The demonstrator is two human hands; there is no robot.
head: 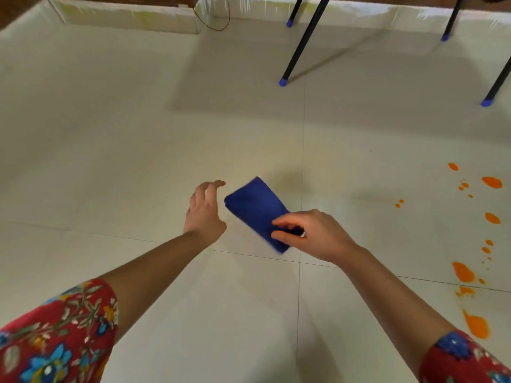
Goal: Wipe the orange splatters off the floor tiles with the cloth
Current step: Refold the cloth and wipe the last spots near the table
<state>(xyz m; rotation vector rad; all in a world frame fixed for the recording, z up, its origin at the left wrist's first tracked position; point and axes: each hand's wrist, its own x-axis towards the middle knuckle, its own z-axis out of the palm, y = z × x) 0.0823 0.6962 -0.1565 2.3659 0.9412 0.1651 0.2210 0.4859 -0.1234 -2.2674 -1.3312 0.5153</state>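
A folded dark blue cloth [255, 207] is held above the pale floor tiles, near the middle of the view. My right hand [312, 234] pinches its near end between thumb and fingers. My left hand [204, 210] hovers just left of the cloth, fingers spread and curled, touching nothing. Orange splatters [463, 272] run in a line down the right side of the floor, from small drops [492, 182] further away to a large blob [477, 326] close to my right sleeve. The cloth is well left of all the splatters.
Black table legs with blue feet [283, 81] [487, 102] stand on the floor at the back right. A white skirting ledge [124, 15] runs along the far wall, with a thin wire [218, 26] hanging by it. Grout lines cross below my hands.
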